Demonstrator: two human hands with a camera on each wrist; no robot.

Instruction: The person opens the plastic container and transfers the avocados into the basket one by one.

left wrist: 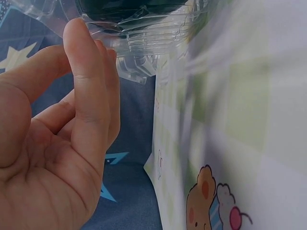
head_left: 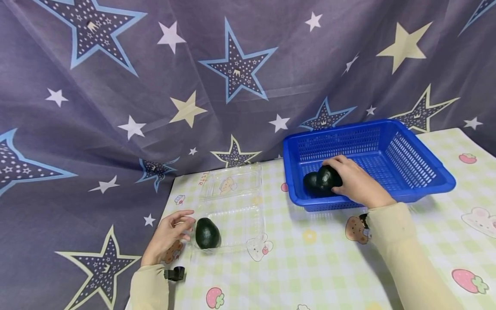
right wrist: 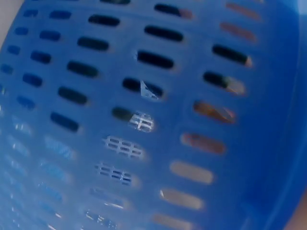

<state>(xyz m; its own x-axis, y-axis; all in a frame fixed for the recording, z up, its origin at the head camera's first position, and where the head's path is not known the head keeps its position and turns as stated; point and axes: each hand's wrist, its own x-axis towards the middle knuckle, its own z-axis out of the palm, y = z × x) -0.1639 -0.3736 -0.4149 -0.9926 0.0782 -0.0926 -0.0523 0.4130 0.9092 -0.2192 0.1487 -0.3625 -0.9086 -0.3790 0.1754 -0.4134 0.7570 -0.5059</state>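
In the head view my right hand (head_left: 358, 185) reaches into the blue plastic basket (head_left: 434, 172) and grips a dark green avocado (head_left: 328, 178) near its front left corner. Another avocado (head_left: 309, 183) lies just left of it, partly hidden. A third avocado (head_left: 207, 234) sits in the left end of a clear plastic clamshell box (head_left: 242, 228), whose lid (head_left: 232, 183) lies open toward the back. Beside the box's left end is my left hand (head_left: 169, 237), fingers extended and slightly bent, holding nothing. The left wrist view shows those fingertips (left wrist: 76, 33) right at the box's side.
Slotted basket wall (right wrist: 144, 105) fills the right wrist view. A checked cloth (head_left: 302, 267) with cartoon prints covers the table, and a star-patterned curtain (head_left: 248, 116) hangs behind it. The table's left edge runs close by my left forearm.
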